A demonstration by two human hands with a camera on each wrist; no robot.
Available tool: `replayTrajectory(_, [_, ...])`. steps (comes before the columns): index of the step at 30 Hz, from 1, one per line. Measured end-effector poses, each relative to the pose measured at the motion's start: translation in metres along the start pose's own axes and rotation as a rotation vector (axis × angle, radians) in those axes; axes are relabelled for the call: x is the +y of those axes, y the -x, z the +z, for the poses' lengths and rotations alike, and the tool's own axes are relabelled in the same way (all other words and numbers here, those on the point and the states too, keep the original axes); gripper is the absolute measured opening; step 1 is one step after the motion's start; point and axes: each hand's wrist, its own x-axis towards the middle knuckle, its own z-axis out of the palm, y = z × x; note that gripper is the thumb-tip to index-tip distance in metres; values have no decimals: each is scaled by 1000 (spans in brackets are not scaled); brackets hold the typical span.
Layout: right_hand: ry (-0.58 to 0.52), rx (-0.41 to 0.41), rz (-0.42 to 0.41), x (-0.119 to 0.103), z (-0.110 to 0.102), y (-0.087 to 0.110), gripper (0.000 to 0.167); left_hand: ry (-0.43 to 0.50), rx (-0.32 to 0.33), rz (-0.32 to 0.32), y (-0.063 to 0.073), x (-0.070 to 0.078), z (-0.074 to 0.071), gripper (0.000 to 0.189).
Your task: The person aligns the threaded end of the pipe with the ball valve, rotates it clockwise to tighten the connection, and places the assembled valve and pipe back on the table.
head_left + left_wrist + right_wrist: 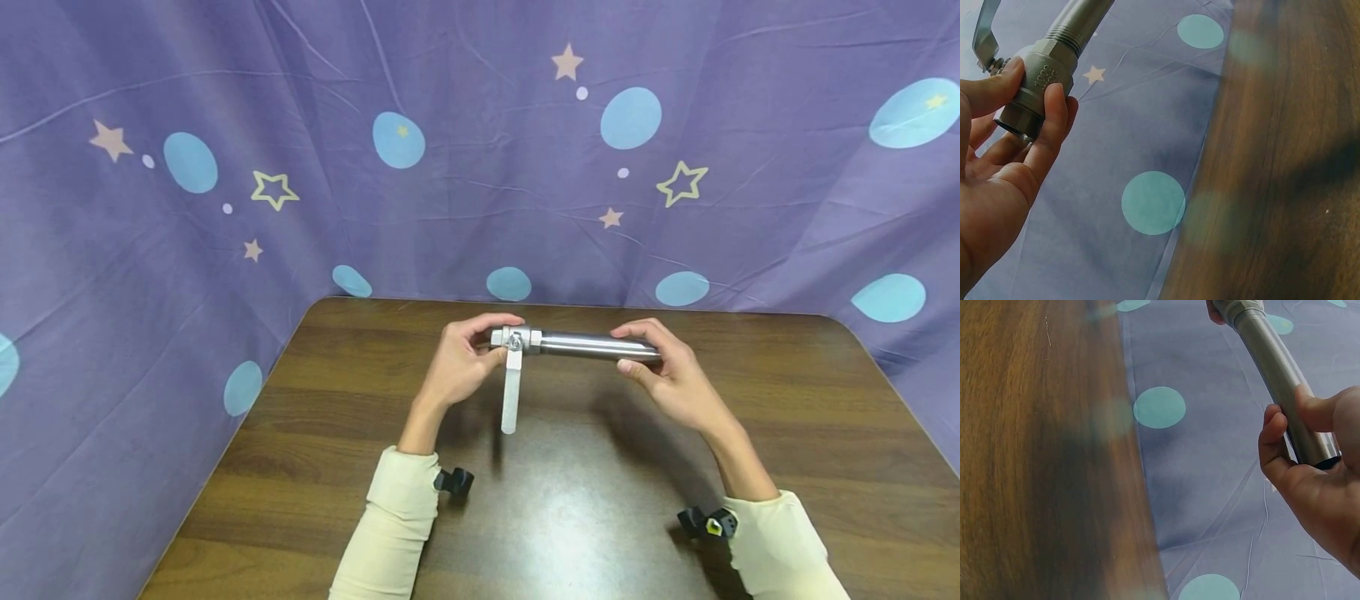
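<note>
Steel ball valve [534, 337] and metal pipe [581, 344] sit joined end to end, held above the wooden table [337, 417], roughly level. Your left hand [462, 360] pinches the valve body between thumb and fingers. Your right hand [678, 383] pinches the pipe near its far end, thumb on the near side, fingers opposite. The lever [511, 400] points toward you, square to the pipe; a few threads [1065, 40] show at the joint.

Handling, judged: rigid, fairly heavy for its size, not fragile. Weight probably biased to the valve end. The pipe looks smooth and may slip or spin under fingertips; wrap more of your palm round it. The flats of the valve body give you the surer hold. Avoid gripping by the lever, since it likely pivots.
</note>
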Motion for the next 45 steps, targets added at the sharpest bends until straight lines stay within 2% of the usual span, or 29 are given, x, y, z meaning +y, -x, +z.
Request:
replayTrajectory(14, [29,34,-14,-2,-1,-1,36,1,0,-7,1,2,1,45])
replayTrajectory(23, [-10,20,27,-2,-1,-1,31,11,-7,4,1,1,1,46])
replayTrajectory(32, [-29,12,22,-1,-2,0,30,14,-8,5,1,2,1,46])
replayTrajectory(38, [-52,-4,21,-4,-1,1,39,17,4,10,1,1,1,46])
replayTrajectory(42, [-72,-3,-24,-6,1,2,48,19,21,11,1,0,1,46])
replayTrajectory(45, [-75,-2,-57,-6,2,2,46,17,29,8,1,0,1,46])
